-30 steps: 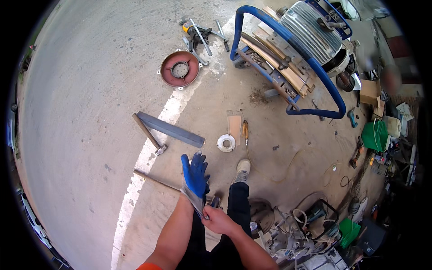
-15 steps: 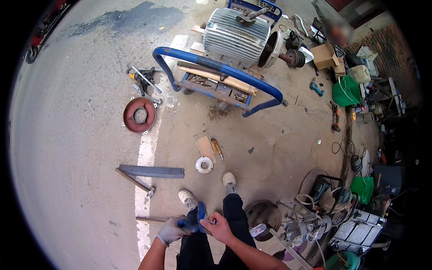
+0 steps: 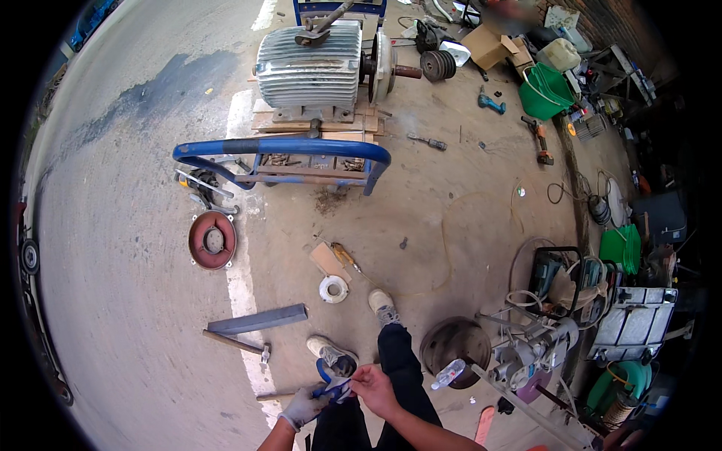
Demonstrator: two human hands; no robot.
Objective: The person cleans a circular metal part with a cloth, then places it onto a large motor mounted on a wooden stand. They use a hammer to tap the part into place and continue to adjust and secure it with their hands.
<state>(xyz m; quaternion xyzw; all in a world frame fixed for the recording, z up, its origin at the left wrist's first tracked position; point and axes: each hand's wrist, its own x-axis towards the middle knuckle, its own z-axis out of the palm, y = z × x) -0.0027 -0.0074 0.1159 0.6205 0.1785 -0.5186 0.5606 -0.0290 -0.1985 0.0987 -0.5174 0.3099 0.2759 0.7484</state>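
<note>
One blue trolley (image 3: 282, 147), on which one grey ribbed motor (image 3: 308, 66) is carried. One round red cover (image 3: 197, 242), laid on the ground near the trolley. One left hand (image 3: 302, 408), gloved, its fingers curled closed on a loose blue-and-grey glove (image 3: 338, 382). One right hand (image 3: 375, 388), bare, thumb and fingertips pinched together at that glove's edge. Glove held between both hands, well apart from the cover.

The right hand (image 3: 375, 388) pinches a blue-and-grey glove (image 3: 339, 381).
</note>
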